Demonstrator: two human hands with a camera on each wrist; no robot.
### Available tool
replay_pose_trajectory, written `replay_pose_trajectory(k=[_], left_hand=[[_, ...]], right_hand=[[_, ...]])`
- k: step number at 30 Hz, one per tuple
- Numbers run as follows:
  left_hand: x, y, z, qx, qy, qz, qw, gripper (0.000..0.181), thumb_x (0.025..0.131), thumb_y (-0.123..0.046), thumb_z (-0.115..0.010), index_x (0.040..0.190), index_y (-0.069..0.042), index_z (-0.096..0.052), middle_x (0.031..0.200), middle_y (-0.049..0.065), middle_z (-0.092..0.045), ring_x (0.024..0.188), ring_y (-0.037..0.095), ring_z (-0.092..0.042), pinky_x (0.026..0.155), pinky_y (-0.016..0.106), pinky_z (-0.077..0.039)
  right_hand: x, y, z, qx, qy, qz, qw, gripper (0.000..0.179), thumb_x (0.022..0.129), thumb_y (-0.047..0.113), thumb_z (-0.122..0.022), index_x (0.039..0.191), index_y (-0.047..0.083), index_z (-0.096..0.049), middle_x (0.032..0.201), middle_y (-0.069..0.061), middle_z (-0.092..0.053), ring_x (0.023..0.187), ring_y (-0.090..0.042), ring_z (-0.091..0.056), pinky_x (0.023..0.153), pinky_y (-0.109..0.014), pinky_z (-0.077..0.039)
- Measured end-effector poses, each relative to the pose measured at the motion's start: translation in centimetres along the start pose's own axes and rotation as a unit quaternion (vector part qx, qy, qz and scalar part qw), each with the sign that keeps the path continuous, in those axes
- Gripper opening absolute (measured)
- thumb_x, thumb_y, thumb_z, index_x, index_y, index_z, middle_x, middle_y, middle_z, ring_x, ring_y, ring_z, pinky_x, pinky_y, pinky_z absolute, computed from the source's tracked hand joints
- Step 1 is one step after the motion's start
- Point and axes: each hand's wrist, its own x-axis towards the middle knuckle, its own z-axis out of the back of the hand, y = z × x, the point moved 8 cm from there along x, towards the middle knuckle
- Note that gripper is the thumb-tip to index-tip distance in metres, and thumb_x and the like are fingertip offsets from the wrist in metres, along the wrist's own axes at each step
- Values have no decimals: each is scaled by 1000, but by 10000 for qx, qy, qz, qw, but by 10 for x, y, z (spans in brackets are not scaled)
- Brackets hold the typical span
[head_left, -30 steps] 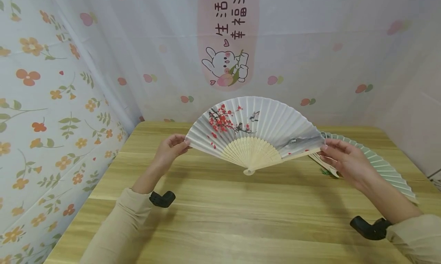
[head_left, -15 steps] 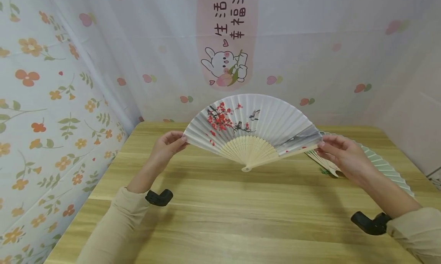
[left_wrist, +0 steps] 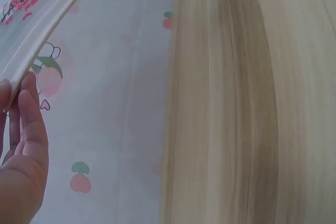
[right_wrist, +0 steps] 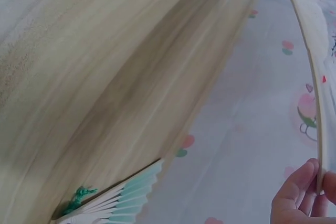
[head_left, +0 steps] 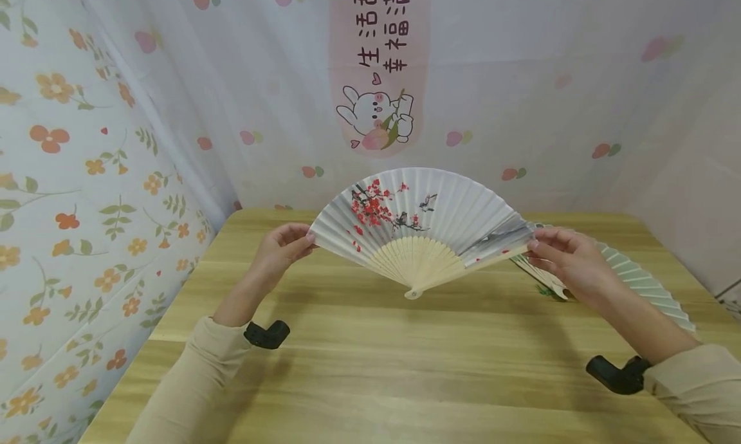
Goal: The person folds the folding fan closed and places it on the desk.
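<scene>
A spread folding fan (head_left: 446, 206) is held up above the table, its pale leaf painted with red blossoms, a branch and birds. Bamboo ribs run down to a pivot at its bottom. My left hand (head_left: 285, 248) pinches the outer end of the left guard stick between thumb and fingers; the left wrist view shows this grip on the fan's edge (left_wrist: 50, 27). On the other side my right hand (head_left: 570, 264) pinches the outer end of the right guard stick (right_wrist: 315, 93), seen edge-on in the right wrist view.
A second fan (head_left: 642, 280), pale green and spread, lies on the wooden table (head_left: 370, 367) at the right, partly behind my right hand and forearm. A green tassel (right_wrist: 79, 199) lies by its pivot. Printed curtains (head_left: 278, 96) hang behind and at the left.
The fan rises slightly, then sits lower in view again, along with a small shift of the head view. My right hand has come slightly to the left; both hands keep their pinch.
</scene>
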Motion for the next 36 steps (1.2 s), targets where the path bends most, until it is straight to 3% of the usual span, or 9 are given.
replay_pose_trajectory(k=[14,22,36], left_hand=[[3,-2,-9,113,139,-133,9998,24,86,-12,-59,106,0,-53,94,4,-57,85,14,-59,86,34,-46],[4,-4,-9,159,153,-181,9996,26,86,-12,-58,107,3,-52,95,5,-57,86,14,-59,81,27,-48],[3,-4,-12,51,191,-85,9998,23,85,-13,-60,104,-1,-55,94,4,-58,84,15,-60,79,27,-49]], right_hand=[[0,-2,-2,-715,-125,-223,9971,14,87,14,-57,99,8,-54,93,1,-55,81,-9,-58,73,-19,-49],[5,2,-9,-936,-34,-164,9955,21,87,17,-57,103,5,-52,97,2,-56,83,-8,-58,73,-19,-49],[9,3,-20,-640,57,-38,9979,13,87,12,-57,100,10,-58,95,2,-57,84,-10,-58,73,-20,-50]])
